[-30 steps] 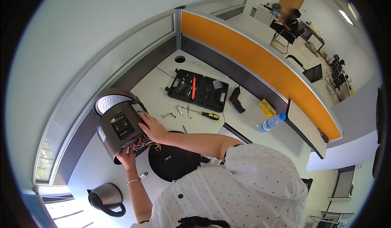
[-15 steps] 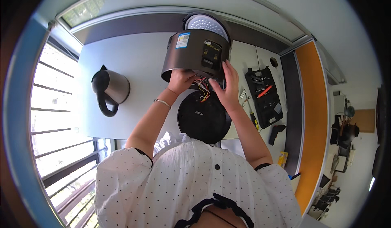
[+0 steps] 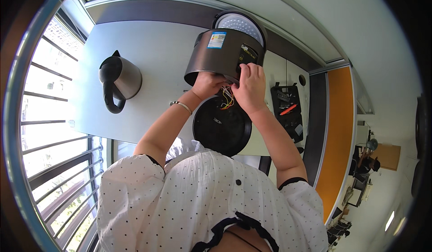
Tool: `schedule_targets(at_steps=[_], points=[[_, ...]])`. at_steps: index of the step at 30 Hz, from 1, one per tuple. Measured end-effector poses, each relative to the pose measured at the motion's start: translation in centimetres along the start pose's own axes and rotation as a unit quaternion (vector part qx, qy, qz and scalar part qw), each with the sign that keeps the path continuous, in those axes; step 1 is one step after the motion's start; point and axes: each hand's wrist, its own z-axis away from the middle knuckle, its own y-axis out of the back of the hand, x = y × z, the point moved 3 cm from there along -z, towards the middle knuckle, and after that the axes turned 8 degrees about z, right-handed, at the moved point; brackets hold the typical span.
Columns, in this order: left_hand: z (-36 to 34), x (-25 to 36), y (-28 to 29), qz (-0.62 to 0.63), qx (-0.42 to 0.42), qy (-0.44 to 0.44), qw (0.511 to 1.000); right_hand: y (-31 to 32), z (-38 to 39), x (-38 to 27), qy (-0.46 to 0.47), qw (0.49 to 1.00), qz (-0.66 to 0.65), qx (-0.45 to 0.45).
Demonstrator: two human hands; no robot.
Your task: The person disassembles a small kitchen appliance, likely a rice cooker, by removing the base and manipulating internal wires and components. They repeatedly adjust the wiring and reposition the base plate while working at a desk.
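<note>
A brown-grey rice cooker body (image 3: 211, 56) lies tipped on the table, its open underside toward me and its lid (image 3: 239, 23) swung out at the far end. Red, yellow and white wires (image 3: 229, 100) run from the underside down to a round black base (image 3: 221, 132). My left hand (image 3: 209, 84) reaches under the lower rim with fingers curled by the wires; what they pinch is hidden. Fingers of my right hand (image 3: 251, 86) press on the dark control panel (image 3: 246, 58), while its thumb bends toward the rim beside the wires, gripping the body's edge.
An electric kettle (image 3: 128, 78) stands on the white table (image 3: 157, 40) at the left. To the right lies an open black tool case (image 3: 288, 112) holding bits and an orange-red tool (image 3: 288, 110). Barred windows line the left side; an orange panel (image 3: 338, 130) stands at the right.
My right hand has shifted from the panel's right edge onto its front, with thumb and fingers drawn closer together. My left hand stays under the rim. The whole view has turned slightly.
</note>
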Motion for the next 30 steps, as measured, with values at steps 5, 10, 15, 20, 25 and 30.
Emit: schedule_targets(at_steps=[5,10,15,20,25,30], points=[[0.7,-0.3,-0.1,0.009,-0.015,0.019,1.000,-0.8,-0.4,-0.2,0.011,1.000,-0.010,-0.018],[0.9,-0.7,-0.4,0.000,-0.004,0.013,1.000,-1.6,0.0,0.3,0.033,0.999,-0.013,0.011],[0.8,-0.2,0.2,-0.011,-0.002,0.024,1.000,-2.2,0.2,0.8,0.060,0.996,-0.004,0.066],[0.8,-0.1,0.4,-0.005,-0.016,0.033,0.999,-2.7,0.3,1.0,0.070,0.991,0.005,0.111],[1.2,0.0,0.6,0.008,0.005,0.058,0.998,-2.8,0.2,1.0,0.061,0.989,0.003,0.132],[1.3,1.4,1.7,-0.006,0.027,0.063,0.998,-3.1,0.7,1.4,0.049,0.990,-0.009,0.132]])
